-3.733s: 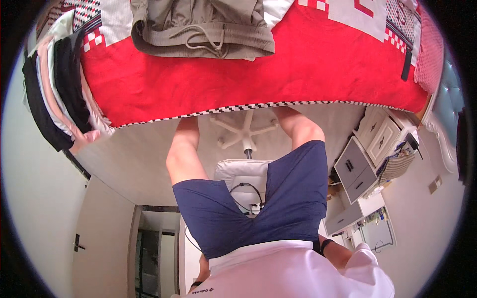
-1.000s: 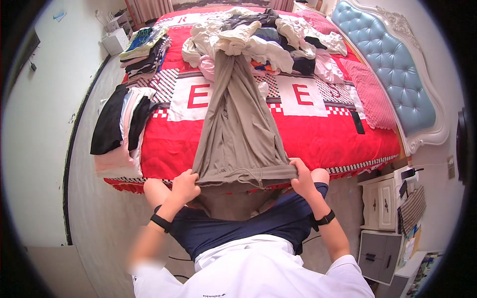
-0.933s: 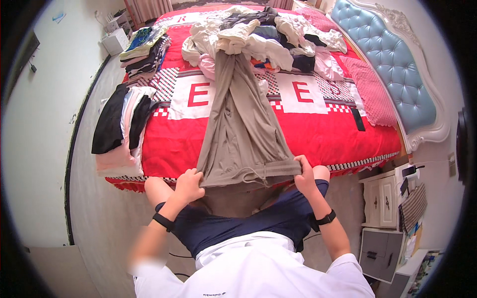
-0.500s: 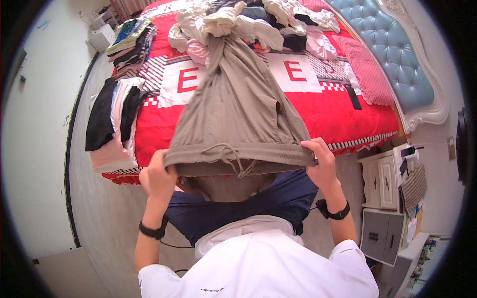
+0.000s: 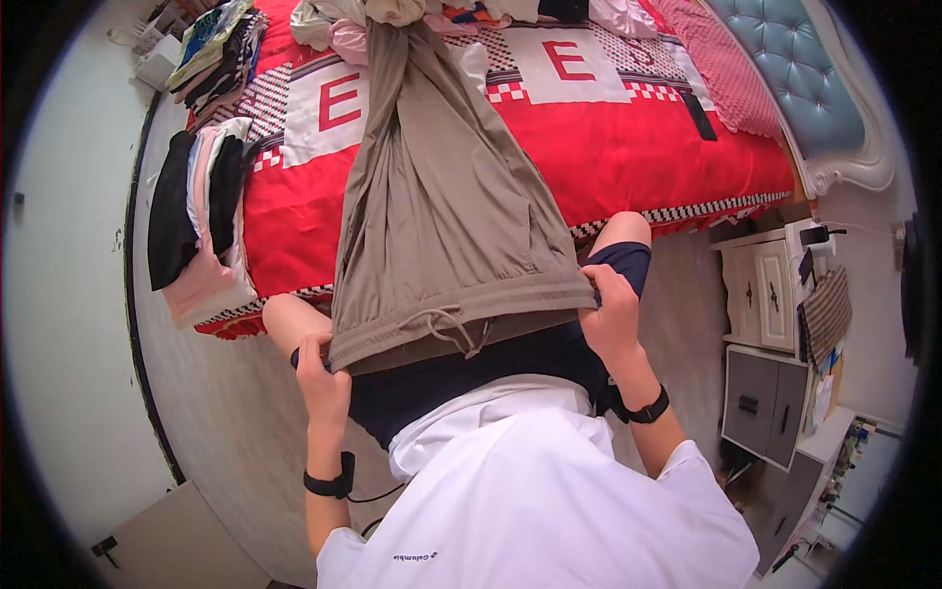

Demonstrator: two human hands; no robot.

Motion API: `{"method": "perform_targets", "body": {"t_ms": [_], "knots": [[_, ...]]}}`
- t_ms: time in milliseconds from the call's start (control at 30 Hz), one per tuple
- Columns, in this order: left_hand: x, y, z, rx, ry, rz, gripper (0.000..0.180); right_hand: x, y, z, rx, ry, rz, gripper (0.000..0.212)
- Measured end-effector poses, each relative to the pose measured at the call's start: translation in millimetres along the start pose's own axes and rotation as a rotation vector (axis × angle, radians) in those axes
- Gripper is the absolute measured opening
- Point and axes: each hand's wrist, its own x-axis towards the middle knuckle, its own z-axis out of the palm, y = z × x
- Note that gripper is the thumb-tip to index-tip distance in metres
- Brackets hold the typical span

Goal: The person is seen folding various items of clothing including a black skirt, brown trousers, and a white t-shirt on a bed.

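Note:
A pair of khaki trousers point(image 5: 451, 206) with an elastic waistband and a drawstring stretches between my hands. My left hand point(image 5: 322, 381) is closed on the left end of the waistband, and my right hand point(image 5: 610, 312) grips its right end. The waistband lies over my lap, pulled nearly flat. From there the fabric runs away over the bed's edge, narrowing toward a clothes pile point(image 5: 397, 10) at the far side, where the leg ends are hidden. The drawstring point(image 5: 446, 329) hangs in a loop at the middle of the waistband.
The bed has a red patterned cover point(image 5: 648, 162). Folded clothes point(image 5: 201, 216) lie at its left edge, with another folded stack point(image 5: 221, 59) behind them. A pink pillow point(image 5: 721, 69) rests by the blue padded headboard point(image 5: 785, 59). At the right stands a white bedside cabinet point(image 5: 760, 290).
Both hands have drawn the trousers nearer and lower, over my lap. The left hand has dropped further than the right. My bare knees now show at the bed's edge, and the view has shifted.

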Motion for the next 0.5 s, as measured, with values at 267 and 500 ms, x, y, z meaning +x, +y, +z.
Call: {"method": "perform_targets", "body": {"t_ms": [267,500], "knots": [[-11,11,-6,0.003,0.048,-0.023,0.038,-19,0,-5,0.283,0.044,0.244,0.036],[-11,46,-35,0.188,0.131,0.233,0.05,-19,1,-47,0.491,-0.041,0.425,0.031]]}}
